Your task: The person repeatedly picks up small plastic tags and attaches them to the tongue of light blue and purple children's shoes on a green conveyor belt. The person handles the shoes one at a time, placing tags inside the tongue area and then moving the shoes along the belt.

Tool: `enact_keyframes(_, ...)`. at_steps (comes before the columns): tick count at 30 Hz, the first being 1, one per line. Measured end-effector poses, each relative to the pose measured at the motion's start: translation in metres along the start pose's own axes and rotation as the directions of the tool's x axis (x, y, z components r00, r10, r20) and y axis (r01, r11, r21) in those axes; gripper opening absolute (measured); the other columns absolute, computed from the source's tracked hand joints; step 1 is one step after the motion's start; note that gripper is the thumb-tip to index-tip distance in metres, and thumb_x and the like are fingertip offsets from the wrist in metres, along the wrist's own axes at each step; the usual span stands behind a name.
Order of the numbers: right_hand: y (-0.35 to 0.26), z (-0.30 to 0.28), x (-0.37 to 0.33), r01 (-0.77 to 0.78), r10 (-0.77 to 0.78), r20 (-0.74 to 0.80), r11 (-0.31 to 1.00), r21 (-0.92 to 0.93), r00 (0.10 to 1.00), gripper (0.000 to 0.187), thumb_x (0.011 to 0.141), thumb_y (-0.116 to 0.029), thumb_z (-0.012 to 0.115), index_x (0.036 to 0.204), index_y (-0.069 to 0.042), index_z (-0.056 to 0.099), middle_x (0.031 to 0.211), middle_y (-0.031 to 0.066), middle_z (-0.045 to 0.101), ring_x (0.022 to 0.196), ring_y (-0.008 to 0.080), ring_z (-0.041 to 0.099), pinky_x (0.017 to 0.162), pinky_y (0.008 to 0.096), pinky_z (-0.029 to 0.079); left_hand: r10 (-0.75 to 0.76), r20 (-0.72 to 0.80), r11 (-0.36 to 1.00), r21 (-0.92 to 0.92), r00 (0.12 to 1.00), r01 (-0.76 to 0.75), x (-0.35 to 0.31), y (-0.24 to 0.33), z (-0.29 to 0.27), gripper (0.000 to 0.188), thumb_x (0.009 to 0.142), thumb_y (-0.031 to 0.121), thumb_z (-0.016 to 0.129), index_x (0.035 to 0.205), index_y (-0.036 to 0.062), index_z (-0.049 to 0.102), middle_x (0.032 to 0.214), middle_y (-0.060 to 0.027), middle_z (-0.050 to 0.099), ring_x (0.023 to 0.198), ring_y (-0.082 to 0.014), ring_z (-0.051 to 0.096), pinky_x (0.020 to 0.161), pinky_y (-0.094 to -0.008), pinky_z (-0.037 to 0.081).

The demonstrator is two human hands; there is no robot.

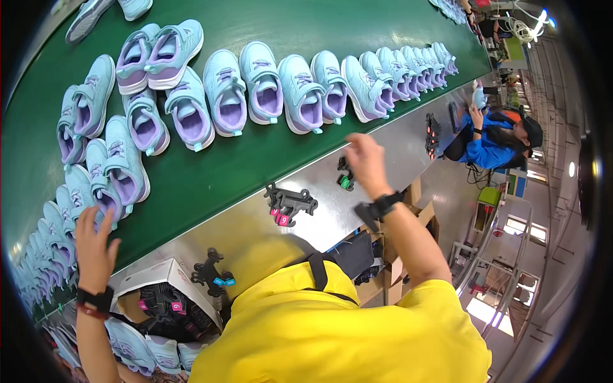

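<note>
My left hand (pixel 94 247) reaches out at the left, fingers spread, over the near end of a row of light-blue sneakers with lilac linings. Its fingertips are at the heel of one sneaker (pixel 105 207); whether they touch it I cannot tell. My right hand (pixel 367 165) hovers over the metal ledge with fingers loosely bent and apart, nothing visible in it. Just beside it lies a small black plastic hanger with a green tag (pixel 345 182). Another black hanger with pink tags (pixel 290 203) lies on the ledge between my hands.
More sneakers (pixel 225 92) line the green belt (pixel 211 185). A black hanger with blue tags (pixel 209 271) lies near my waist. A white box (pixel 175 274) holds several black hangers. Black hangers with orange tags (pixel 432 136) lie farther right, near a person in blue (pixel 491 140).
</note>
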State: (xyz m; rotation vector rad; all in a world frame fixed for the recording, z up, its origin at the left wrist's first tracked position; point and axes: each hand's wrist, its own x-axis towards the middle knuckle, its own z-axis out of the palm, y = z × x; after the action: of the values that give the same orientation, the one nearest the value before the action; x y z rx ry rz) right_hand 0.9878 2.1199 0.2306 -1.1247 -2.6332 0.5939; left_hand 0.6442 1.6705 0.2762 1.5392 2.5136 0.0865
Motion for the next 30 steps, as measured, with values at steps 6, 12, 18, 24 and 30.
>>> enact_keyframes(6, 0.074, -0.038, -0.043, 0.022, 0.088, 0.477, 0.975, -0.220, 0.875, 0.054, 0.060, -0.014, 0.083, 0.108, -0.013, 0.058, 0.101, 0.0057, 0.059, 0.098, 0.0301, 0.055, 0.082, 0.0421, 0.041, -0.241, 0.142, 0.970, -0.001, 0.960, 0.243, 0.041, 0.024, 0.045, 0.077, 0.068, 0.021, 0.081, 0.137, 0.0209, 0.047, 0.103, -0.0157, 0.050, 0.092, -0.0363, 0.050, 0.081, -0.0452, 0.042)
enact_keyframes(12, 0.096, -0.030, -0.045, -0.017, 0.026, 0.369, 0.999, -0.027, 0.929, 0.034, 0.061, -0.003, 0.080, 0.088, -0.003, 0.059, 0.082, 0.0107, 0.058, 0.076, 0.0292, 0.059, 0.068, 0.0368, 0.048, -0.387, -0.147, 0.889, -0.322, 0.910, 0.326, 0.059, 0.040, 0.077, 0.024, 0.079, 0.019, 0.072, 0.097, 0.0053, 0.064, 0.087, -0.0202, 0.050, 0.078, -0.0393, 0.054, 0.066, -0.0457, 0.043)
enact_keyframes(18, 0.036, -0.035, -0.026, -0.260, 0.161, 0.430, 0.948, 0.184, 0.888, 0.017, 0.078, -0.002, 0.070, 0.083, -0.003, 0.054, 0.077, 0.0037, 0.058, 0.071, 0.0164, 0.056, 0.065, 0.0295, 0.046, -0.259, -0.070, 0.888, -0.409, 0.963, 0.209, 0.047, 0.052, 0.048, 0.045, 0.073, 0.008, 0.074, 0.114, 0.0074, 0.057, 0.102, -0.0169, 0.054, 0.089, -0.0368, 0.056, 0.077, -0.0443, 0.046)
enact_keyframes(24, -0.184, 0.064, -0.028, -0.554, -0.220, 0.816, 0.638, 0.535, 0.534, 0.028, 0.097, -0.010, 0.046, 0.123, -0.002, 0.039, 0.080, 0.0077, 0.064, 0.066, 0.0155, 0.065, 0.056, 0.0279, 0.051, -0.064, 0.110, 0.970, -0.227, 0.992, 0.088, 0.024, 0.011, 0.026, 0.041, 0.071, 0.000, 0.067, 0.110, 0.0070, 0.055, 0.114, -0.0120, 0.054, 0.100, -0.0320, 0.057, 0.083, -0.0410, 0.047)
enact_keyframes(30, -0.282, 0.156, -0.061, -0.724, -0.301, 0.885, 0.511, 0.463, 0.354, 0.027, 0.099, -0.013, 0.043, 0.121, 0.001, 0.042, 0.078, 0.0090, 0.063, 0.058, 0.0161, 0.064, 0.047, 0.0269, 0.050, 0.076, 0.208, 0.957, -0.288, 0.975, -0.013, 0.039, -0.006, 0.044, 0.020, 0.079, 0.005, 0.057, 0.098, 0.0063, 0.053, 0.092, -0.0122, 0.058, 0.083, -0.0330, 0.061, 0.068, -0.0433, 0.049)
